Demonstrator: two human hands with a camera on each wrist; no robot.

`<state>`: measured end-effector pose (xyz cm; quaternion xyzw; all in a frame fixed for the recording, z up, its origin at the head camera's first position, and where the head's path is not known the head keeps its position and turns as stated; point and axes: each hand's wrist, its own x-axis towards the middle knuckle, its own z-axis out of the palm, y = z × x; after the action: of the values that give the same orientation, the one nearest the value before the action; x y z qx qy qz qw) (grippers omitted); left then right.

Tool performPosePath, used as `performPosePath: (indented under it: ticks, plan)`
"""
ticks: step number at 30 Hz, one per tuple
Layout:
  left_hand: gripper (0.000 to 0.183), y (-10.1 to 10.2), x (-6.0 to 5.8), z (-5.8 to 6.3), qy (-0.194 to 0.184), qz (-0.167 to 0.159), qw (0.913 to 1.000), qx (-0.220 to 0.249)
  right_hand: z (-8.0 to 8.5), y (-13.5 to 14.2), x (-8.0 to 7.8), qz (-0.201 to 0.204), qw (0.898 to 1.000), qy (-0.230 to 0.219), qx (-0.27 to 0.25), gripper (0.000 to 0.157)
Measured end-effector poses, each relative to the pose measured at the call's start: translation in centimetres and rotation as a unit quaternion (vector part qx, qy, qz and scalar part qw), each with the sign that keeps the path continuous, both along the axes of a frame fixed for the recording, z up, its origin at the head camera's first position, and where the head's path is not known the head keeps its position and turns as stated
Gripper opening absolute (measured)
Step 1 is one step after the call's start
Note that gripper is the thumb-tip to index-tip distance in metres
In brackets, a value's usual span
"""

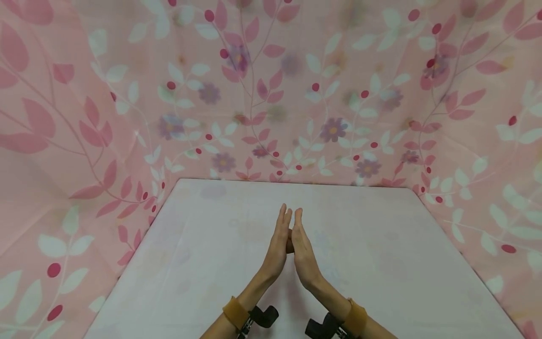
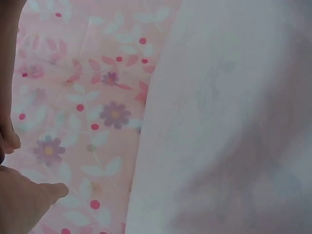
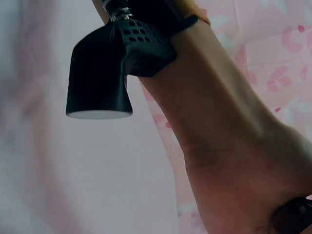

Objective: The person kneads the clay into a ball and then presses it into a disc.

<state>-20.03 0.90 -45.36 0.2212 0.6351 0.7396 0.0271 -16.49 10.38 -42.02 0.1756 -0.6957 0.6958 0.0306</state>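
In the head view my left hand [image 1: 276, 250] and right hand [image 1: 305, 256] stand upright over the table, palms facing each other and fingers straight. A small dark brown object [image 1: 290, 244] is pressed between the two palms; its kind cannot be made out, as the hands cover most of it. The right wrist view shows a dark, shiny, rounded part of the object [image 3: 292, 217] against a palm at the lower right. Only parts of the hands show along the left edge of the left wrist view, with a thumb [image 2: 54, 191] sticking out.
A white-topped table [image 1: 203, 235] lies beneath the hands. Pink floral cloth [image 1: 271, 94] hangs behind it and at both sides. Black cameras on brown straps sit on both wrists, one camera [image 3: 100, 73] large in the right wrist view.
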Motion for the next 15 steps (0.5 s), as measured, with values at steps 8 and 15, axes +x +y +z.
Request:
performPosePath:
  ticks: [8, 15]
  plan:
    - [0.055, 0.1, 0.8, 0.3, 0.051, -0.008, 0.9986, 0.014, 0.2, 0.1, -0.3, -0.015, 1.000, 0.006, -0.003, 0.062]
    - [0.054, 0.4, 1.6, 1.2, 0.062, -0.010, 0.9979, 0.012, 0.7, 0.2, -0.4, -0.032, 0.999, 0.004, -0.007, 0.063]
